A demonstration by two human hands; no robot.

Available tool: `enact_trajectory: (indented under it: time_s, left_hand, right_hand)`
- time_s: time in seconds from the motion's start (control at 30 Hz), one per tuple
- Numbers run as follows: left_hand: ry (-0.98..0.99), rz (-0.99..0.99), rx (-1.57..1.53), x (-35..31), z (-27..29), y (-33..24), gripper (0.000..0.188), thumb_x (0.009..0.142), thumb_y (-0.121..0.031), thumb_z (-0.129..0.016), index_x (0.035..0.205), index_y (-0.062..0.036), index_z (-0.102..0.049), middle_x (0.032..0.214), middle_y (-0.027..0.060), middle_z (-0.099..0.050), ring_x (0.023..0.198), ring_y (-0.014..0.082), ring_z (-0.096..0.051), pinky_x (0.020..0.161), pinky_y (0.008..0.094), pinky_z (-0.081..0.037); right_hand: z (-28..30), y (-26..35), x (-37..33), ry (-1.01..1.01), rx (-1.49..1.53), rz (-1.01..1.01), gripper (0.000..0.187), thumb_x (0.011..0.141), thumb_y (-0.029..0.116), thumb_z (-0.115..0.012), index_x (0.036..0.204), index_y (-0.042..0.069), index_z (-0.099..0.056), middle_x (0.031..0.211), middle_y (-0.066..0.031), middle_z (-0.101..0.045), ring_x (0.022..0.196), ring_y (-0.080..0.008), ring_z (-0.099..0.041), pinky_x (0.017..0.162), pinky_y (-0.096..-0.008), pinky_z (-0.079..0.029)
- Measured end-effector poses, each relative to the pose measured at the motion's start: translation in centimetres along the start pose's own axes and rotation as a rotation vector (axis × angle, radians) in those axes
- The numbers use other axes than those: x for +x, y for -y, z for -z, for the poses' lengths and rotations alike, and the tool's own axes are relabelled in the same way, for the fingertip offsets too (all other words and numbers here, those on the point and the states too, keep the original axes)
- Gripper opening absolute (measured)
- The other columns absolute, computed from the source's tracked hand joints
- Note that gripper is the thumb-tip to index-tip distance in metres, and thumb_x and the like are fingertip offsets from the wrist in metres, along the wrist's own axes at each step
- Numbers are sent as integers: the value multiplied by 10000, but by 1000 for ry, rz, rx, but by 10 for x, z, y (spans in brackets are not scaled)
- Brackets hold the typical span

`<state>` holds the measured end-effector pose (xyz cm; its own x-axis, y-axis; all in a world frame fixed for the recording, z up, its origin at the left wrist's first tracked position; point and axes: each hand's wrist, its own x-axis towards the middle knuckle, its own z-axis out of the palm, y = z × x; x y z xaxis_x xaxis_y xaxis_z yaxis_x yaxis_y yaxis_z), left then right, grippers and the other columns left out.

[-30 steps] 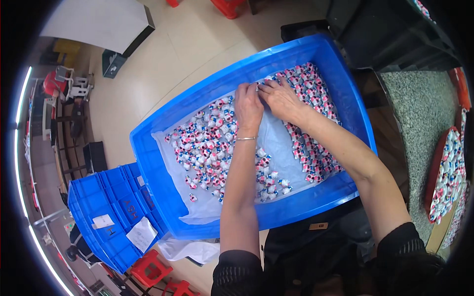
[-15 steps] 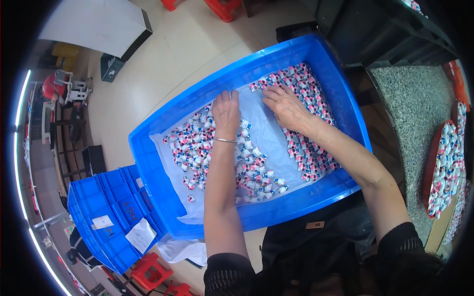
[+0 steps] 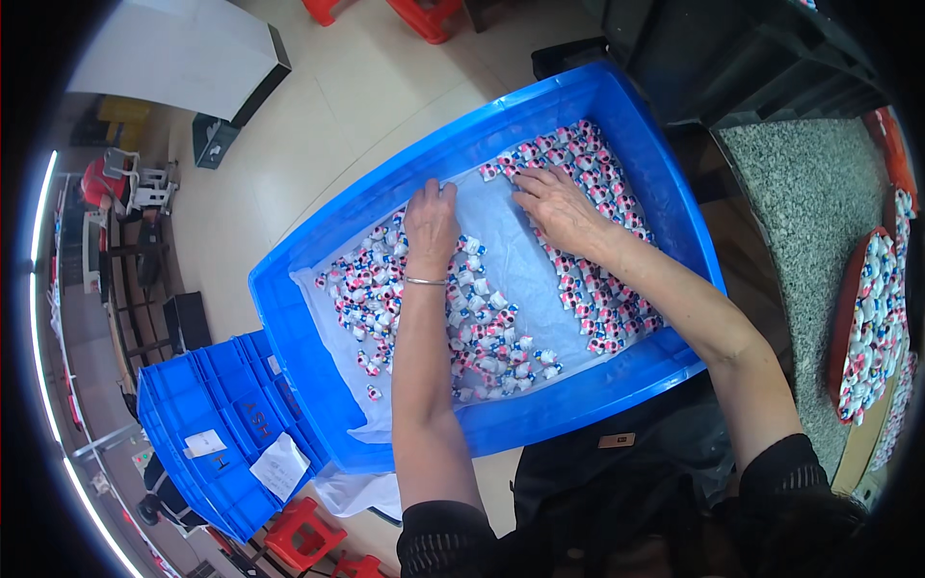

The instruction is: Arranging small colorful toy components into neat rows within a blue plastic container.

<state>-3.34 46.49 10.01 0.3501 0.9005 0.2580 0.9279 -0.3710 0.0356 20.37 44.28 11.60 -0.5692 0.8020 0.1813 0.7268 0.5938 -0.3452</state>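
A large blue plastic crate (image 3: 617, 114) lined with a white sheet (image 3: 515, 255) holds several small wrapped candies (image 3: 366, 289) in pink, white and blue. My left hand (image 3: 431, 223) lies flat, palm down, on the candies at the far middle of the crate, a thin bracelet on its wrist. My right hand (image 3: 559, 210) rests palm down with fingers spread on the candies (image 3: 597, 164) toward the far right side. Neither hand grips anything that I can see. A bare strip of the sheet runs between the two hands.
A stack of smaller blue crates (image 3: 207, 433) with paper labels stands at the lower left. A red tray (image 3: 848, 328) of the same candies sits on a speckled stone counter (image 3: 809, 193) at the right. Red stools (image 3: 424, 14) stand on the floor beyond.
Both hands have slid apart over the candies: the left hand moved left, the right hand stayed right, and a bare strip of sheet has opened between them.
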Motion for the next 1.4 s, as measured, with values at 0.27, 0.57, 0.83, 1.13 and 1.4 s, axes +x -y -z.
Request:
enact_trajectory:
  time_s: [0.27, 0.57, 0.83, 1.13, 1.4]
  left_hand:
    - [-93, 400, -758, -6, 1, -13, 265, 859, -49, -668, 1124, -51, -650, 998, 79, -595, 817, 173, -639, 698, 290, -516]
    - [21, 531, -1120, 12, -34, -48, 259, 809, -46, -716, 1059, -18, -655, 1056, 108, -631, 800, 184, -694, 706, 284, -558]
    - [-175, 497, -789, 17, -24, -47, 236, 813, -102, -727, 1025, -13, -673, 905, 110, -668, 691, 165, -653, 632, 294, -524]
    - [-140, 704, -510, 36, -24, -73, 292, 764, -265, -747, 930, -36, -675, 878, 147, -666, 823, 343, -640, 745, 461, -504]
    - [-397, 760, -431, 37, -53, -86, 302, 668, -211, -810, 890, -63, -667, 817, 97, -660, 869, 316, -585, 776, 435, -477]
  right_hand:
    - [-6, -5, -5, -38, 55, 8, 366, 759, 40, -670, 1123, 7, -644, 1316, -154, -558, 1289, -309, -453, 1087, -481, -355]
    - [-6, -9, -4, -98, 97, 11, 354, 764, 33, -663, 1116, 0, -642, 1299, -154, -566, 1264, -321, -475, 1076, -472, -364]
    - [-5, -7, -3, -67, 99, 21, 403, 746, 0, -648, 1149, -1, -631, 1329, -142, -556, 1279, -305, -462, 1084, -483, -349]
    - [-22, 4, 15, -99, -20, 57, 351, 785, 26, -543, 1122, -26, -627, 1253, -150, -583, 1263, -290, -465, 1077, -557, -322]
    - [-6, -4, -4, 43, 9, 17, 473, 723, -12, -640, 1195, -6, -610, 1336, -153, -538, 1315, -305, -423, 1105, -536, -303]
